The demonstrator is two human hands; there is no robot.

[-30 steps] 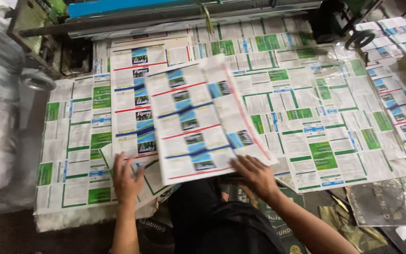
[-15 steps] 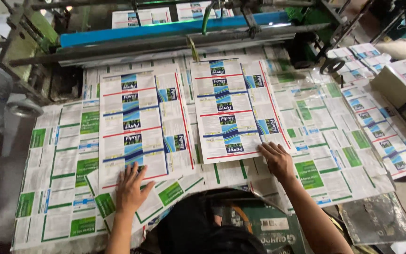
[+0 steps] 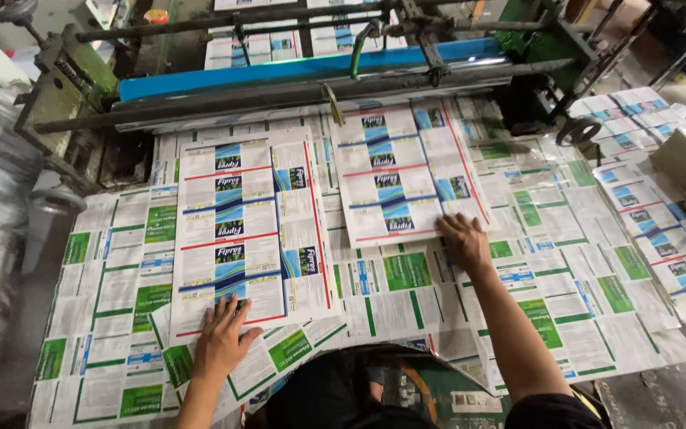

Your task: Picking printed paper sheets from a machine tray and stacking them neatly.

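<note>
On a table [image 3: 645,349] papered with printed sheets, both hands [image 3: 224,343] [image 3: 464,241] press flat, spread on blue-printed sheets [image 3: 248,230].

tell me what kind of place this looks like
Probably a print shop or packaging plant. A machine with a blue roller bar stands at the table's far edge, printed label sheets cover the table, and the left hand and right hand each press on a blue-and-red sheet.

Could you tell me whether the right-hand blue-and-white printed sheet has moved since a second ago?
Yes. The right-hand blue-and-white printed sheet has slid away from the person, up towards the blue machine bar, with the right hand on its near edge.
</note>
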